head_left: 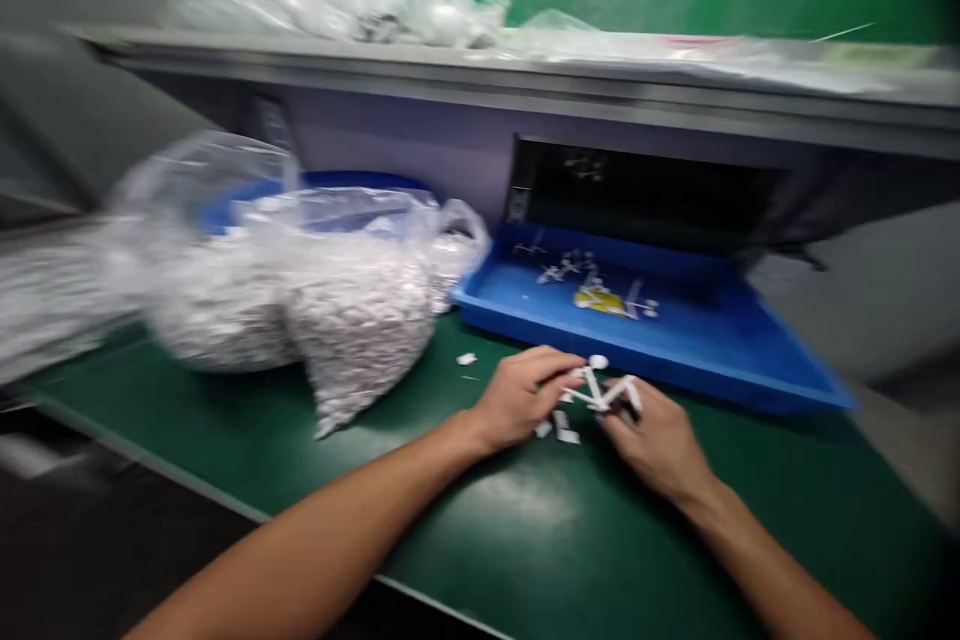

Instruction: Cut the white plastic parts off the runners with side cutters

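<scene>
Head cam: L hand (517, 400), R hand (656, 445) pinching white plastic piece (600, 390).

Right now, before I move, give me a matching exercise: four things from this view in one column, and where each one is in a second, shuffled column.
Things:
1. Bag of white parts
2. Blue tray
3. Yellow piece
4. White piece

Places:
A. Between the left hand and right hand
B. Inside the tray
C. On the green bench, left of the tray
D. On the bench, beyond the hands

Pairs: 1-C, 2-D, 3-B, 4-A
</scene>
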{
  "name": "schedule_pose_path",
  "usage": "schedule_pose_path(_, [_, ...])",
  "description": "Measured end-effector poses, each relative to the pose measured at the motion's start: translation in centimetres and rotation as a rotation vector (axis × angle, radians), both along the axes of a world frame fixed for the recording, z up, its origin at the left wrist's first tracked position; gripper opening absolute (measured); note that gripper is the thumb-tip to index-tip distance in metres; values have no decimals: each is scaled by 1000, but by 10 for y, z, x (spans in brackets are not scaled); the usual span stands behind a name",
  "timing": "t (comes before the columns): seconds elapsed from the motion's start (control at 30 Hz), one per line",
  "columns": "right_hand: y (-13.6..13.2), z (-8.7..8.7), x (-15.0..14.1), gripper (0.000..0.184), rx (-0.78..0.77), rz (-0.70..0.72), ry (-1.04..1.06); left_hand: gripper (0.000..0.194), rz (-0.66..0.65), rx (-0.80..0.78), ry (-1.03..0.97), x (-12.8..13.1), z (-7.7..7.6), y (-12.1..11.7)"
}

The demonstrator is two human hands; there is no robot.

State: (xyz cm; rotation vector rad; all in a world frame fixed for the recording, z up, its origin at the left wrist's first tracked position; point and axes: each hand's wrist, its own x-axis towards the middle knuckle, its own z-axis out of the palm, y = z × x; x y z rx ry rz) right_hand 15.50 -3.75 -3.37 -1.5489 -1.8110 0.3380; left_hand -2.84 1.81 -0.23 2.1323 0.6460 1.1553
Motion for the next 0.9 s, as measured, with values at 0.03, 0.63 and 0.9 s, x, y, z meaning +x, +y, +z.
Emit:
schedule_pose_path(0.03, [-9, 5, 14, 14, 4, -22, -58, 24, -43, -13, -10, 1, -2, 4])
schedule_pose_path(0.63, [-10, 15, 17, 16, 52, -39, -171, 23, -83, -9, 43, 8, -1, -2])
schedule_pose_path(0.9, [-9, 16, 16, 12, 45, -34, -207, 23, -85, -15, 57, 10, -1, -2])
